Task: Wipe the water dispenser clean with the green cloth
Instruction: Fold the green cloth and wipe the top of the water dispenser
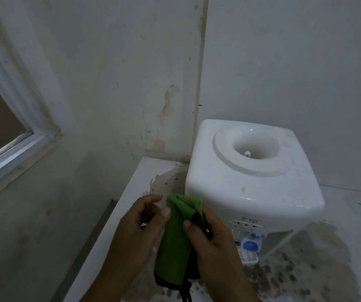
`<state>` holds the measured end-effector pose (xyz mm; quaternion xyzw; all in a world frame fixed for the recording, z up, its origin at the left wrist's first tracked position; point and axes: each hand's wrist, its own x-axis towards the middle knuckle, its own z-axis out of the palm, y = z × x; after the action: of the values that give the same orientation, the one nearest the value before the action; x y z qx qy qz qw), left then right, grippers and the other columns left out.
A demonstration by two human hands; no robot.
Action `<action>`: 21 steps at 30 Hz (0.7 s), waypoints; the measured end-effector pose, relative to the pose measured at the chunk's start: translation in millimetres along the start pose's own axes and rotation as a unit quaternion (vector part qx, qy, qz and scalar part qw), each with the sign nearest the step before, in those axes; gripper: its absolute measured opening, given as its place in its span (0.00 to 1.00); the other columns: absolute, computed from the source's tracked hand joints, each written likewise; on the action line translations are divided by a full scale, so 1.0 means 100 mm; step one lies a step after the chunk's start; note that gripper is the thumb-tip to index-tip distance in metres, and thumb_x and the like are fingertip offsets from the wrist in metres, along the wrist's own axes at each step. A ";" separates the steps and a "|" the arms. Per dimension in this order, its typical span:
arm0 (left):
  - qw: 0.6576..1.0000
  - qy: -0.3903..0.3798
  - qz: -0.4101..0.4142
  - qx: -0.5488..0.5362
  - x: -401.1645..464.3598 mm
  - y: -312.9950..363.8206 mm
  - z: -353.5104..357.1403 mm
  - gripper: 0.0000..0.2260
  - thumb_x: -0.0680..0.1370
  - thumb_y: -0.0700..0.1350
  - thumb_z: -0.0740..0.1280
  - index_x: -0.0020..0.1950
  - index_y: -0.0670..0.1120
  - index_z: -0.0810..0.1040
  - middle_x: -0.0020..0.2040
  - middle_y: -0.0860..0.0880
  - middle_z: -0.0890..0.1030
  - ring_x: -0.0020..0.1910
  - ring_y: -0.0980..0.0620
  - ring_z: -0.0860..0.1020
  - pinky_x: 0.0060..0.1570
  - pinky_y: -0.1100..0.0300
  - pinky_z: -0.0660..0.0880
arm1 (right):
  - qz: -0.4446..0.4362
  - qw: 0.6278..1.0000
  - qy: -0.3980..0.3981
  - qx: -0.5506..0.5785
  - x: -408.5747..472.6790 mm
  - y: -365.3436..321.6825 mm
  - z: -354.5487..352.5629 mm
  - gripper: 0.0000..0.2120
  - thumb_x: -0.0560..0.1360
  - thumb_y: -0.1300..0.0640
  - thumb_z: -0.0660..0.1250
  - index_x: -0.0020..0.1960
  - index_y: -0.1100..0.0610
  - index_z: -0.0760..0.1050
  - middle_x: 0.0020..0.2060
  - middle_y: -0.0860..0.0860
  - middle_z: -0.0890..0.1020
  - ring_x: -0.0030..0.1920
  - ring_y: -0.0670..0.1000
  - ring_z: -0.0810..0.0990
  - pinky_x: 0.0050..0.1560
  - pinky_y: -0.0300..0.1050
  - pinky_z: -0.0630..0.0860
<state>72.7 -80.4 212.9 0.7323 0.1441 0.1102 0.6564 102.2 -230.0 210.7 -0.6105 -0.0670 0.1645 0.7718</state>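
Both hands pinch the green cloth [176, 238] at lower centre, long axis upright; the water dispenser [251, 171] sits up-right, nearer the right hand [213, 243] than the left hand [138, 227].

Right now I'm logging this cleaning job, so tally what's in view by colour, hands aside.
White: 3 – water dispenser, countertop, window frame
Green: 1 – green cloth, held by the left hand and right hand
Blue: 1 – blue tap on the dispenser's front
Total: 5
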 end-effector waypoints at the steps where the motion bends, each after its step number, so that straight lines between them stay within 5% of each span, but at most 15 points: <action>1: 0.998 -0.059 -0.026 -0.029 -0.01 0.03 0.05 0.14 0.73 0.58 0.72 0.57 0.60 0.80 0.48 0.59 0.84 0.51 0.55 0.83 0.45 0.62 0.80 | -0.010 1.000 -0.019 0.008 -0.04 -0.09 -0.03 0.18 0.79 0.66 0.63 0.56 0.47 0.83 0.55 0.49 0.85 0.57 0.50 0.83 0.56 0.46 0.80; 3: 0.978 -0.143 -0.086 -0.128 -0.06 0.10 0.17 0.12 0.73 0.53 0.71 0.56 0.58 0.84 0.54 0.54 0.86 0.54 0.53 0.84 0.46 0.62 0.81 | -0.034 0.998 -0.060 0.000 -0.12 -0.27 -0.06 0.20 0.79 0.69 0.60 0.55 0.49 0.84 0.55 0.48 0.85 0.58 0.46 0.82 0.56 0.38 0.78; 5: 0.960 -0.147 -0.122 -0.207 -0.14 0.20 0.30 0.06 0.75 0.49 0.70 0.47 0.56 0.88 0.51 0.49 0.87 0.50 0.50 0.86 0.43 0.61 0.82 | -0.058 0.994 -0.080 -0.041 -0.20 -0.43 -0.07 0.21 0.80 0.69 0.60 0.56 0.47 0.84 0.55 0.44 0.85 0.59 0.42 0.81 0.56 0.33 0.76; 8: 0.966 -0.091 -0.105 -0.220 -0.17 0.25 0.42 0.11 0.70 0.46 0.66 0.44 0.55 0.88 0.49 0.45 0.87 0.48 0.48 0.86 0.40 0.59 0.82 | -0.159 0.964 0.001 -0.214 -0.25 -0.47 -0.18 0.15 0.78 0.53 0.67 0.61 0.38 0.79 0.59 0.38 0.81 0.62 0.40 0.77 0.62 0.39 0.75; 10: 0.979 -0.015 -0.065 -0.192 -0.15 0.36 0.44 0.10 0.71 0.50 0.67 0.45 0.60 0.87 0.48 0.51 0.87 0.47 0.50 0.86 0.43 0.57 0.80 | -0.175 0.928 0.080 -0.318 -0.25 -0.53 -0.35 0.23 0.71 0.38 0.65 0.66 0.35 0.72 0.62 0.36 0.76 0.63 0.41 0.75 0.63 0.46 0.75; 12: 0.986 0.079 -0.019 -0.149 -0.06 0.42 0.42 0.08 0.71 0.57 0.67 0.46 0.66 0.85 0.47 0.60 0.86 0.48 0.53 0.84 0.49 0.54 0.78 | -0.189 0.904 0.151 -0.352 -0.23 -0.64 -0.56 0.24 0.70 0.35 0.62 0.66 0.35 0.71 0.62 0.34 0.75 0.62 0.41 0.74 0.62 0.47 0.74; 16: 0.985 0.151 0.079 -0.002 0.33 0.33 0.47 0.06 0.81 0.55 0.65 0.54 0.67 0.77 0.55 0.62 0.80 0.58 0.55 0.79 0.57 0.53 0.75 | -0.234 0.784 0.258 -0.514 -0.08 -0.84 -1.01 0.20 0.76 0.44 0.60 0.64 0.50 0.77 0.60 0.48 0.79 0.60 0.49 0.73 0.60 0.49 0.70; 21: 0.975 0.077 0.182 0.103 0.60 0.00 0.80 0.19 0.80 0.55 0.62 0.71 0.57 0.73 0.67 0.55 0.75 0.65 0.60 0.72 0.68 0.53 0.72 | -0.232 0.667 0.250 -0.662 0.02 -0.68 -1.31 0.20 0.76 0.49 0.60 0.56 0.60 0.82 0.53 0.57 0.84 0.52 0.59 0.82 0.56 0.59 0.76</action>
<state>156.6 -133.1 202.2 0.7993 0.0691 0.2679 0.5334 155.8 -363.4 244.3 -0.9441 -0.1022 -0.2659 0.1657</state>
